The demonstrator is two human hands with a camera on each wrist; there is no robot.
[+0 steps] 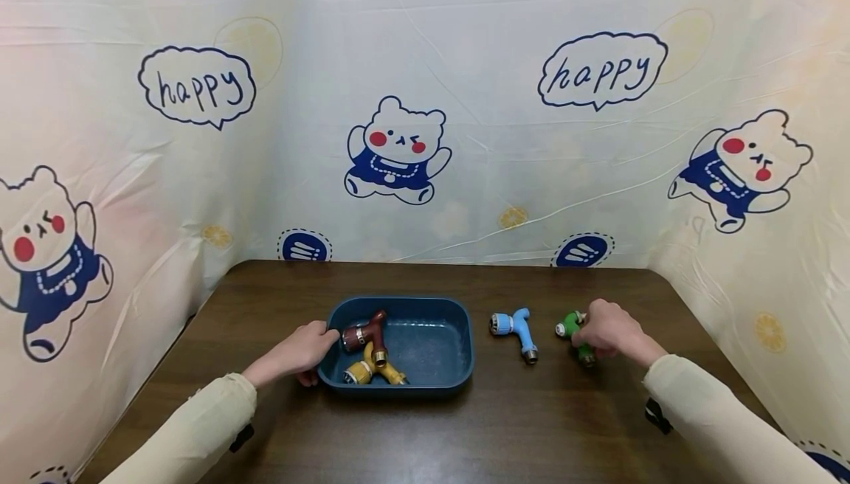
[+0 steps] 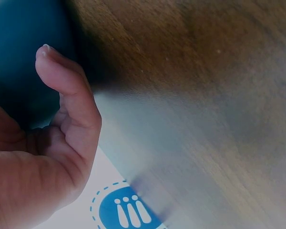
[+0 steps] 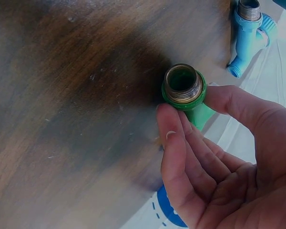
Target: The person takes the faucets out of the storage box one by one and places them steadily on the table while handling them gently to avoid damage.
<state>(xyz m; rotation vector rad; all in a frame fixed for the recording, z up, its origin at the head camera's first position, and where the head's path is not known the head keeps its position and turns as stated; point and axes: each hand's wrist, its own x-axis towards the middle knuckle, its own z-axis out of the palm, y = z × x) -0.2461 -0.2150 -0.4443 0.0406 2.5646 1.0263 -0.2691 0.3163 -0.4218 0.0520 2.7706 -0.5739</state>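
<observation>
At the left end of a dark blue plastic basin, my left hand grips the rim, thumb on top and fingers down the outer wall. In the left wrist view, curled fingers lie against the blue wall. Inside the basin are a dark red tap and a yellow tap, close together at its left side. My right hand pinches a green tap between thumb and fingers; its threaded brass end faces the right wrist camera. The hand covers part of the green tap.
A light blue tap lies on the brown wooden table, between the basin and the green tap. Behind and beside the table hangs a pale curtain with printed bears and lettering.
</observation>
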